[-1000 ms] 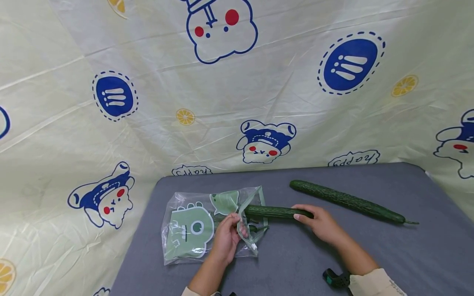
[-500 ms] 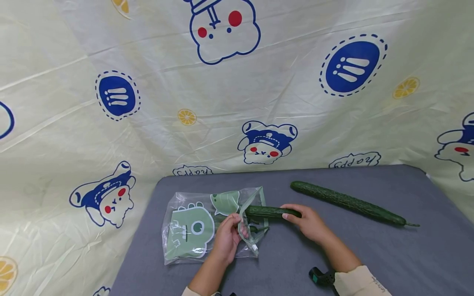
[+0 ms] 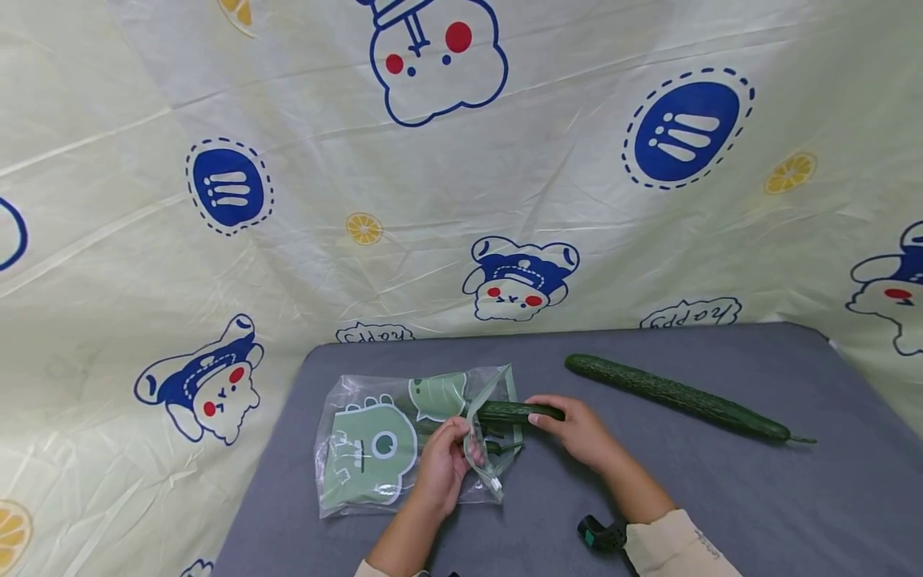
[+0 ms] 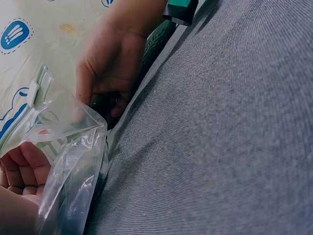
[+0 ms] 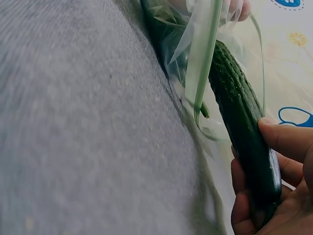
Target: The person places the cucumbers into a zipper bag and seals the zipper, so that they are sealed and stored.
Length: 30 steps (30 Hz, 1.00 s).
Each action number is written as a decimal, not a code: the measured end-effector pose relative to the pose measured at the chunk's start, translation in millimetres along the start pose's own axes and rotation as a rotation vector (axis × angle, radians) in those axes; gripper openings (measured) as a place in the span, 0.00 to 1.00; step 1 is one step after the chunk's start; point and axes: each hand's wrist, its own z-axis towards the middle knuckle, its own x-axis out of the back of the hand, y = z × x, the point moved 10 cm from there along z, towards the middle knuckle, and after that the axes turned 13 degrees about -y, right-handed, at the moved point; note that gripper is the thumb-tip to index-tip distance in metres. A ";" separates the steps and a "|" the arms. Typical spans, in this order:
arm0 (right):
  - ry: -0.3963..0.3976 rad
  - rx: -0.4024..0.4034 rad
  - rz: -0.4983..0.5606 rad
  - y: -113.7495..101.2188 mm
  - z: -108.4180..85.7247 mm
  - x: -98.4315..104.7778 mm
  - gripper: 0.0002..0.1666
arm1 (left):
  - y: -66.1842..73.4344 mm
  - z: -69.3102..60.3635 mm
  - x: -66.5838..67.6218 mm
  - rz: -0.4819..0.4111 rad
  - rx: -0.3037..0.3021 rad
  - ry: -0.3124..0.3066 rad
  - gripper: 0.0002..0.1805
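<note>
We've got the right hand (image 3: 573, 431) pinching the held cucumber (image 3: 506, 412) by its outer end, thumb against fingers — presumably so the inner stretch stays unobstructed. That cucumber sits part inside the clear bag (image 3: 392, 449), the rest sticking out through the mouth. Left hand (image 3: 441, 465) pinches the bag's rim (image 5: 204, 49), fingers curled, likely to hold the mouth apart and stop the bag sliding. Bag lies flat on the grey table (image 3: 541, 517), mouth in line with the cucumber. Looks: dark green, straight, bumpy and ridged, shiny by the fingers. A green stem (image 5: 204, 111) pokes out beside it — what it belongs to, we can't tell. The other cucumber (image 3: 674, 397) lies beyond the right hand, apart.
</note>
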 end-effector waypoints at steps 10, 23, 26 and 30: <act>0.000 -0.031 0.076 6.6 4.0 -4.5 0.21 | -1.9 -0.1 0.3 -0.002 0.008 0.003 0.09; -0.104 -0.017 0.099 12.1 6.0 0.9 0.25 | -3.0 -0.3 0.7 0.011 0.013 0.006 0.09; -0.104 -0.003 0.106 15.1 6.3 3.6 0.23 | -2.5 -0.4 0.7 0.010 0.013 0.009 0.09; -0.077 0.006 0.112 16.8 7.0 6.2 0.23 | -2.0 -0.3 0.7 0.012 0.010 0.005 0.09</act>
